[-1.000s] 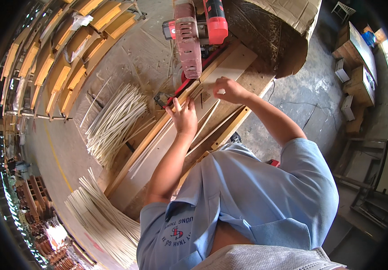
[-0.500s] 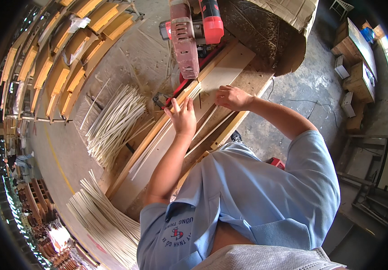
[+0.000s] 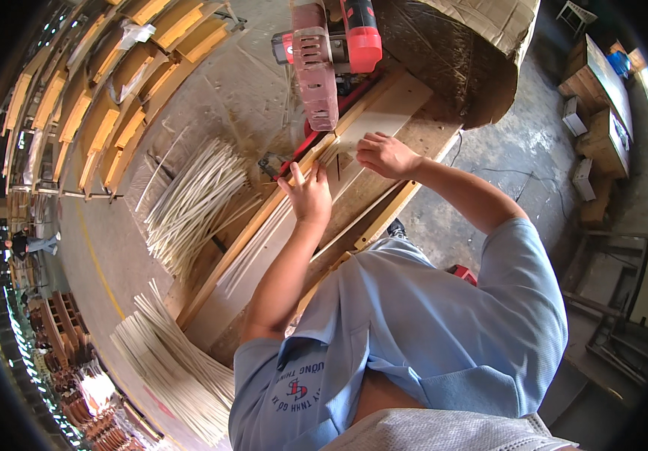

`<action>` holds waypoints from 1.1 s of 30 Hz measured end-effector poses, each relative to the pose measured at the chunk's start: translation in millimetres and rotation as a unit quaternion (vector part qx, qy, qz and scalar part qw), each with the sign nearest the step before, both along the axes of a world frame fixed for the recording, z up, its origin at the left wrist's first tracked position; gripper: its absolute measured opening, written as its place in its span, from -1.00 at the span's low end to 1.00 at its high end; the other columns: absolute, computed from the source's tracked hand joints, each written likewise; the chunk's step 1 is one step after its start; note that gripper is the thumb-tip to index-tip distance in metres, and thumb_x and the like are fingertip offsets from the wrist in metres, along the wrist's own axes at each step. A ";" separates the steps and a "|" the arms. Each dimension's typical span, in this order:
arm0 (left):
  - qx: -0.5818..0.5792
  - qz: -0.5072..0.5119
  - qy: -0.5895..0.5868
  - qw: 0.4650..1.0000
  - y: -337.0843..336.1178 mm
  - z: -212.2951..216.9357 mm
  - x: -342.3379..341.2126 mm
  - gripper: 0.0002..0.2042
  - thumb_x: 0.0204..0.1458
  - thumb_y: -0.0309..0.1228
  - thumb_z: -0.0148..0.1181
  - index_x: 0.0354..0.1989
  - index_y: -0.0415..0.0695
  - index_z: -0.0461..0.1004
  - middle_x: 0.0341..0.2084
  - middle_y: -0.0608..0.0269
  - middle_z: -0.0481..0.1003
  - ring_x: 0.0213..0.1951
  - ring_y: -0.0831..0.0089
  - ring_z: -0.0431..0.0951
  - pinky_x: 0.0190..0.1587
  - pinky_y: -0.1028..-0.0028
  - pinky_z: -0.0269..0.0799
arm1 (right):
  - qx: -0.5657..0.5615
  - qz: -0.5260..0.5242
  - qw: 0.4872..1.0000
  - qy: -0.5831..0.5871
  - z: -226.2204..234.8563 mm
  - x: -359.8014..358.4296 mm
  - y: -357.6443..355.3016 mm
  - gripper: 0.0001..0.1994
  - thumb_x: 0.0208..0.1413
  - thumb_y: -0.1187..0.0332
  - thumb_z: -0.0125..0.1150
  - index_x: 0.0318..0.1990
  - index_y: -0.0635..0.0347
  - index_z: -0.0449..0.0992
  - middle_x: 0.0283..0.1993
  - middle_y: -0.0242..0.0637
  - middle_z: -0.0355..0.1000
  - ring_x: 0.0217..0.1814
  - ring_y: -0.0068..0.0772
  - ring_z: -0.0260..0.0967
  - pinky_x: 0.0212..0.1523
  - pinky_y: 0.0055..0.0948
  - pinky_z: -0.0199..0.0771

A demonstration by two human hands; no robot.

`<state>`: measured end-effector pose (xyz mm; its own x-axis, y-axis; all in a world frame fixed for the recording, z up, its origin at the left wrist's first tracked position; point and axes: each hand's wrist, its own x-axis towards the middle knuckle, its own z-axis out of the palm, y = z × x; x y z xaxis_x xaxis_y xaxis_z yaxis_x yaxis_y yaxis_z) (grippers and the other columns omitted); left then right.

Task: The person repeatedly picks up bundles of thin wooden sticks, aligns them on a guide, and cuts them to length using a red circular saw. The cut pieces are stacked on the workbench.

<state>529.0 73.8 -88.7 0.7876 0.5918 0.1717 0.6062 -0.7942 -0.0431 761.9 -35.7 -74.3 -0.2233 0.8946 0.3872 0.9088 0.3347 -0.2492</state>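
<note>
My left hand [image 3: 310, 194] lies over a bundle of thin pale wooden strips [image 3: 257, 244], its fingers spread and tips near the wooden fence [image 3: 245, 237]. The strips run along a pale board [image 3: 215, 319] beside that fence. A mitre saw [image 3: 316, 71] with a reddish guard stands just beyond the strips' far ends. To the right, my right hand [image 3: 388, 155] hovers over or rests on the board's edge, fingers curled in; whatever they may hold is hidden. A dark slot [image 3: 338, 164] shows in the board between both hands.
A loose heap of pale strips [image 3: 196, 207] lies left of the fence, with a longer bundle [image 3: 169, 368] nearer me. A big cardboard box [image 3: 500, 83] stands beyond the bench at right. Racks of wooden parts [image 3: 102, 105] fill the far left; a person [image 3: 32, 245] is in the distance.
My right hand has shifted slightly farther away from me, its fingers still curled. The left hand stays over the strips. The whole view has moved a little.
</note>
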 end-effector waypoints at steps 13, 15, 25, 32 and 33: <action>-0.034 -0.003 0.001 0.999 0.7 10.4 1.1 -0.63 0.26 -0.38 0.03 0.21 -0.01 0.56 0.25 0.37 0.54 0.42 -0.15 0.23 0.32 -0.53 0.03 | -0.011 -0.148 0.983 0.108 -20.0 -26.8 46.7 -0.79 0.06 0.27 0.38 -0.14 0.01 0.65 -0.05 -0.36 0.51 0.15 -0.16 0.40 0.16 -0.14 0.42; -0.038 -0.003 0.001 0.999 0.9 10.0 -0.4 -0.62 0.25 -0.38 0.06 0.22 -0.02 0.55 0.26 0.35 0.54 0.42 -0.16 0.22 0.32 -0.53 0.02 | -0.024 -0.162 0.981 0.104 -17.7 -30.7 45.4 -0.78 0.05 0.26 0.39 -0.13 0.01 0.65 -0.05 -0.36 0.52 0.16 -0.16 0.40 0.14 -0.15 0.43; -0.034 -0.020 -0.002 0.999 2.2 12.9 -1.4 -0.61 0.22 -0.40 0.10 0.22 -0.07 0.54 0.25 0.30 0.54 0.41 -0.20 0.21 0.27 -0.56 0.04 | 0.031 -0.275 0.955 0.104 -25.5 -51.2 40.4 -0.71 0.00 0.25 0.39 -0.10 0.04 0.67 -0.07 -0.35 0.54 0.10 -0.19 0.39 0.10 -0.17 0.40; -0.021 -0.026 -0.019 0.999 3.5 5.4 -1.1 -0.62 0.22 -0.40 0.08 0.21 -0.06 0.55 0.25 0.31 0.53 0.40 -0.20 0.23 0.27 -0.56 0.05 | 0.065 -0.316 0.941 0.102 -32.0 -61.1 39.7 -0.80 -0.02 0.28 0.35 -0.21 0.04 0.69 -0.12 -0.36 0.53 0.07 -0.19 0.39 0.09 -0.17 0.36; -0.021 -0.025 -0.021 0.999 3.4 4.8 -1.5 -0.62 0.22 -0.40 0.08 0.21 -0.06 0.55 0.25 0.31 0.54 0.40 -0.19 0.23 0.28 -0.56 0.05 | 0.065 -0.314 0.941 0.109 -31.9 -61.6 39.8 -0.80 -0.02 0.28 0.34 -0.22 0.04 0.69 -0.13 -0.37 0.53 0.07 -0.19 0.38 0.08 -0.17 0.36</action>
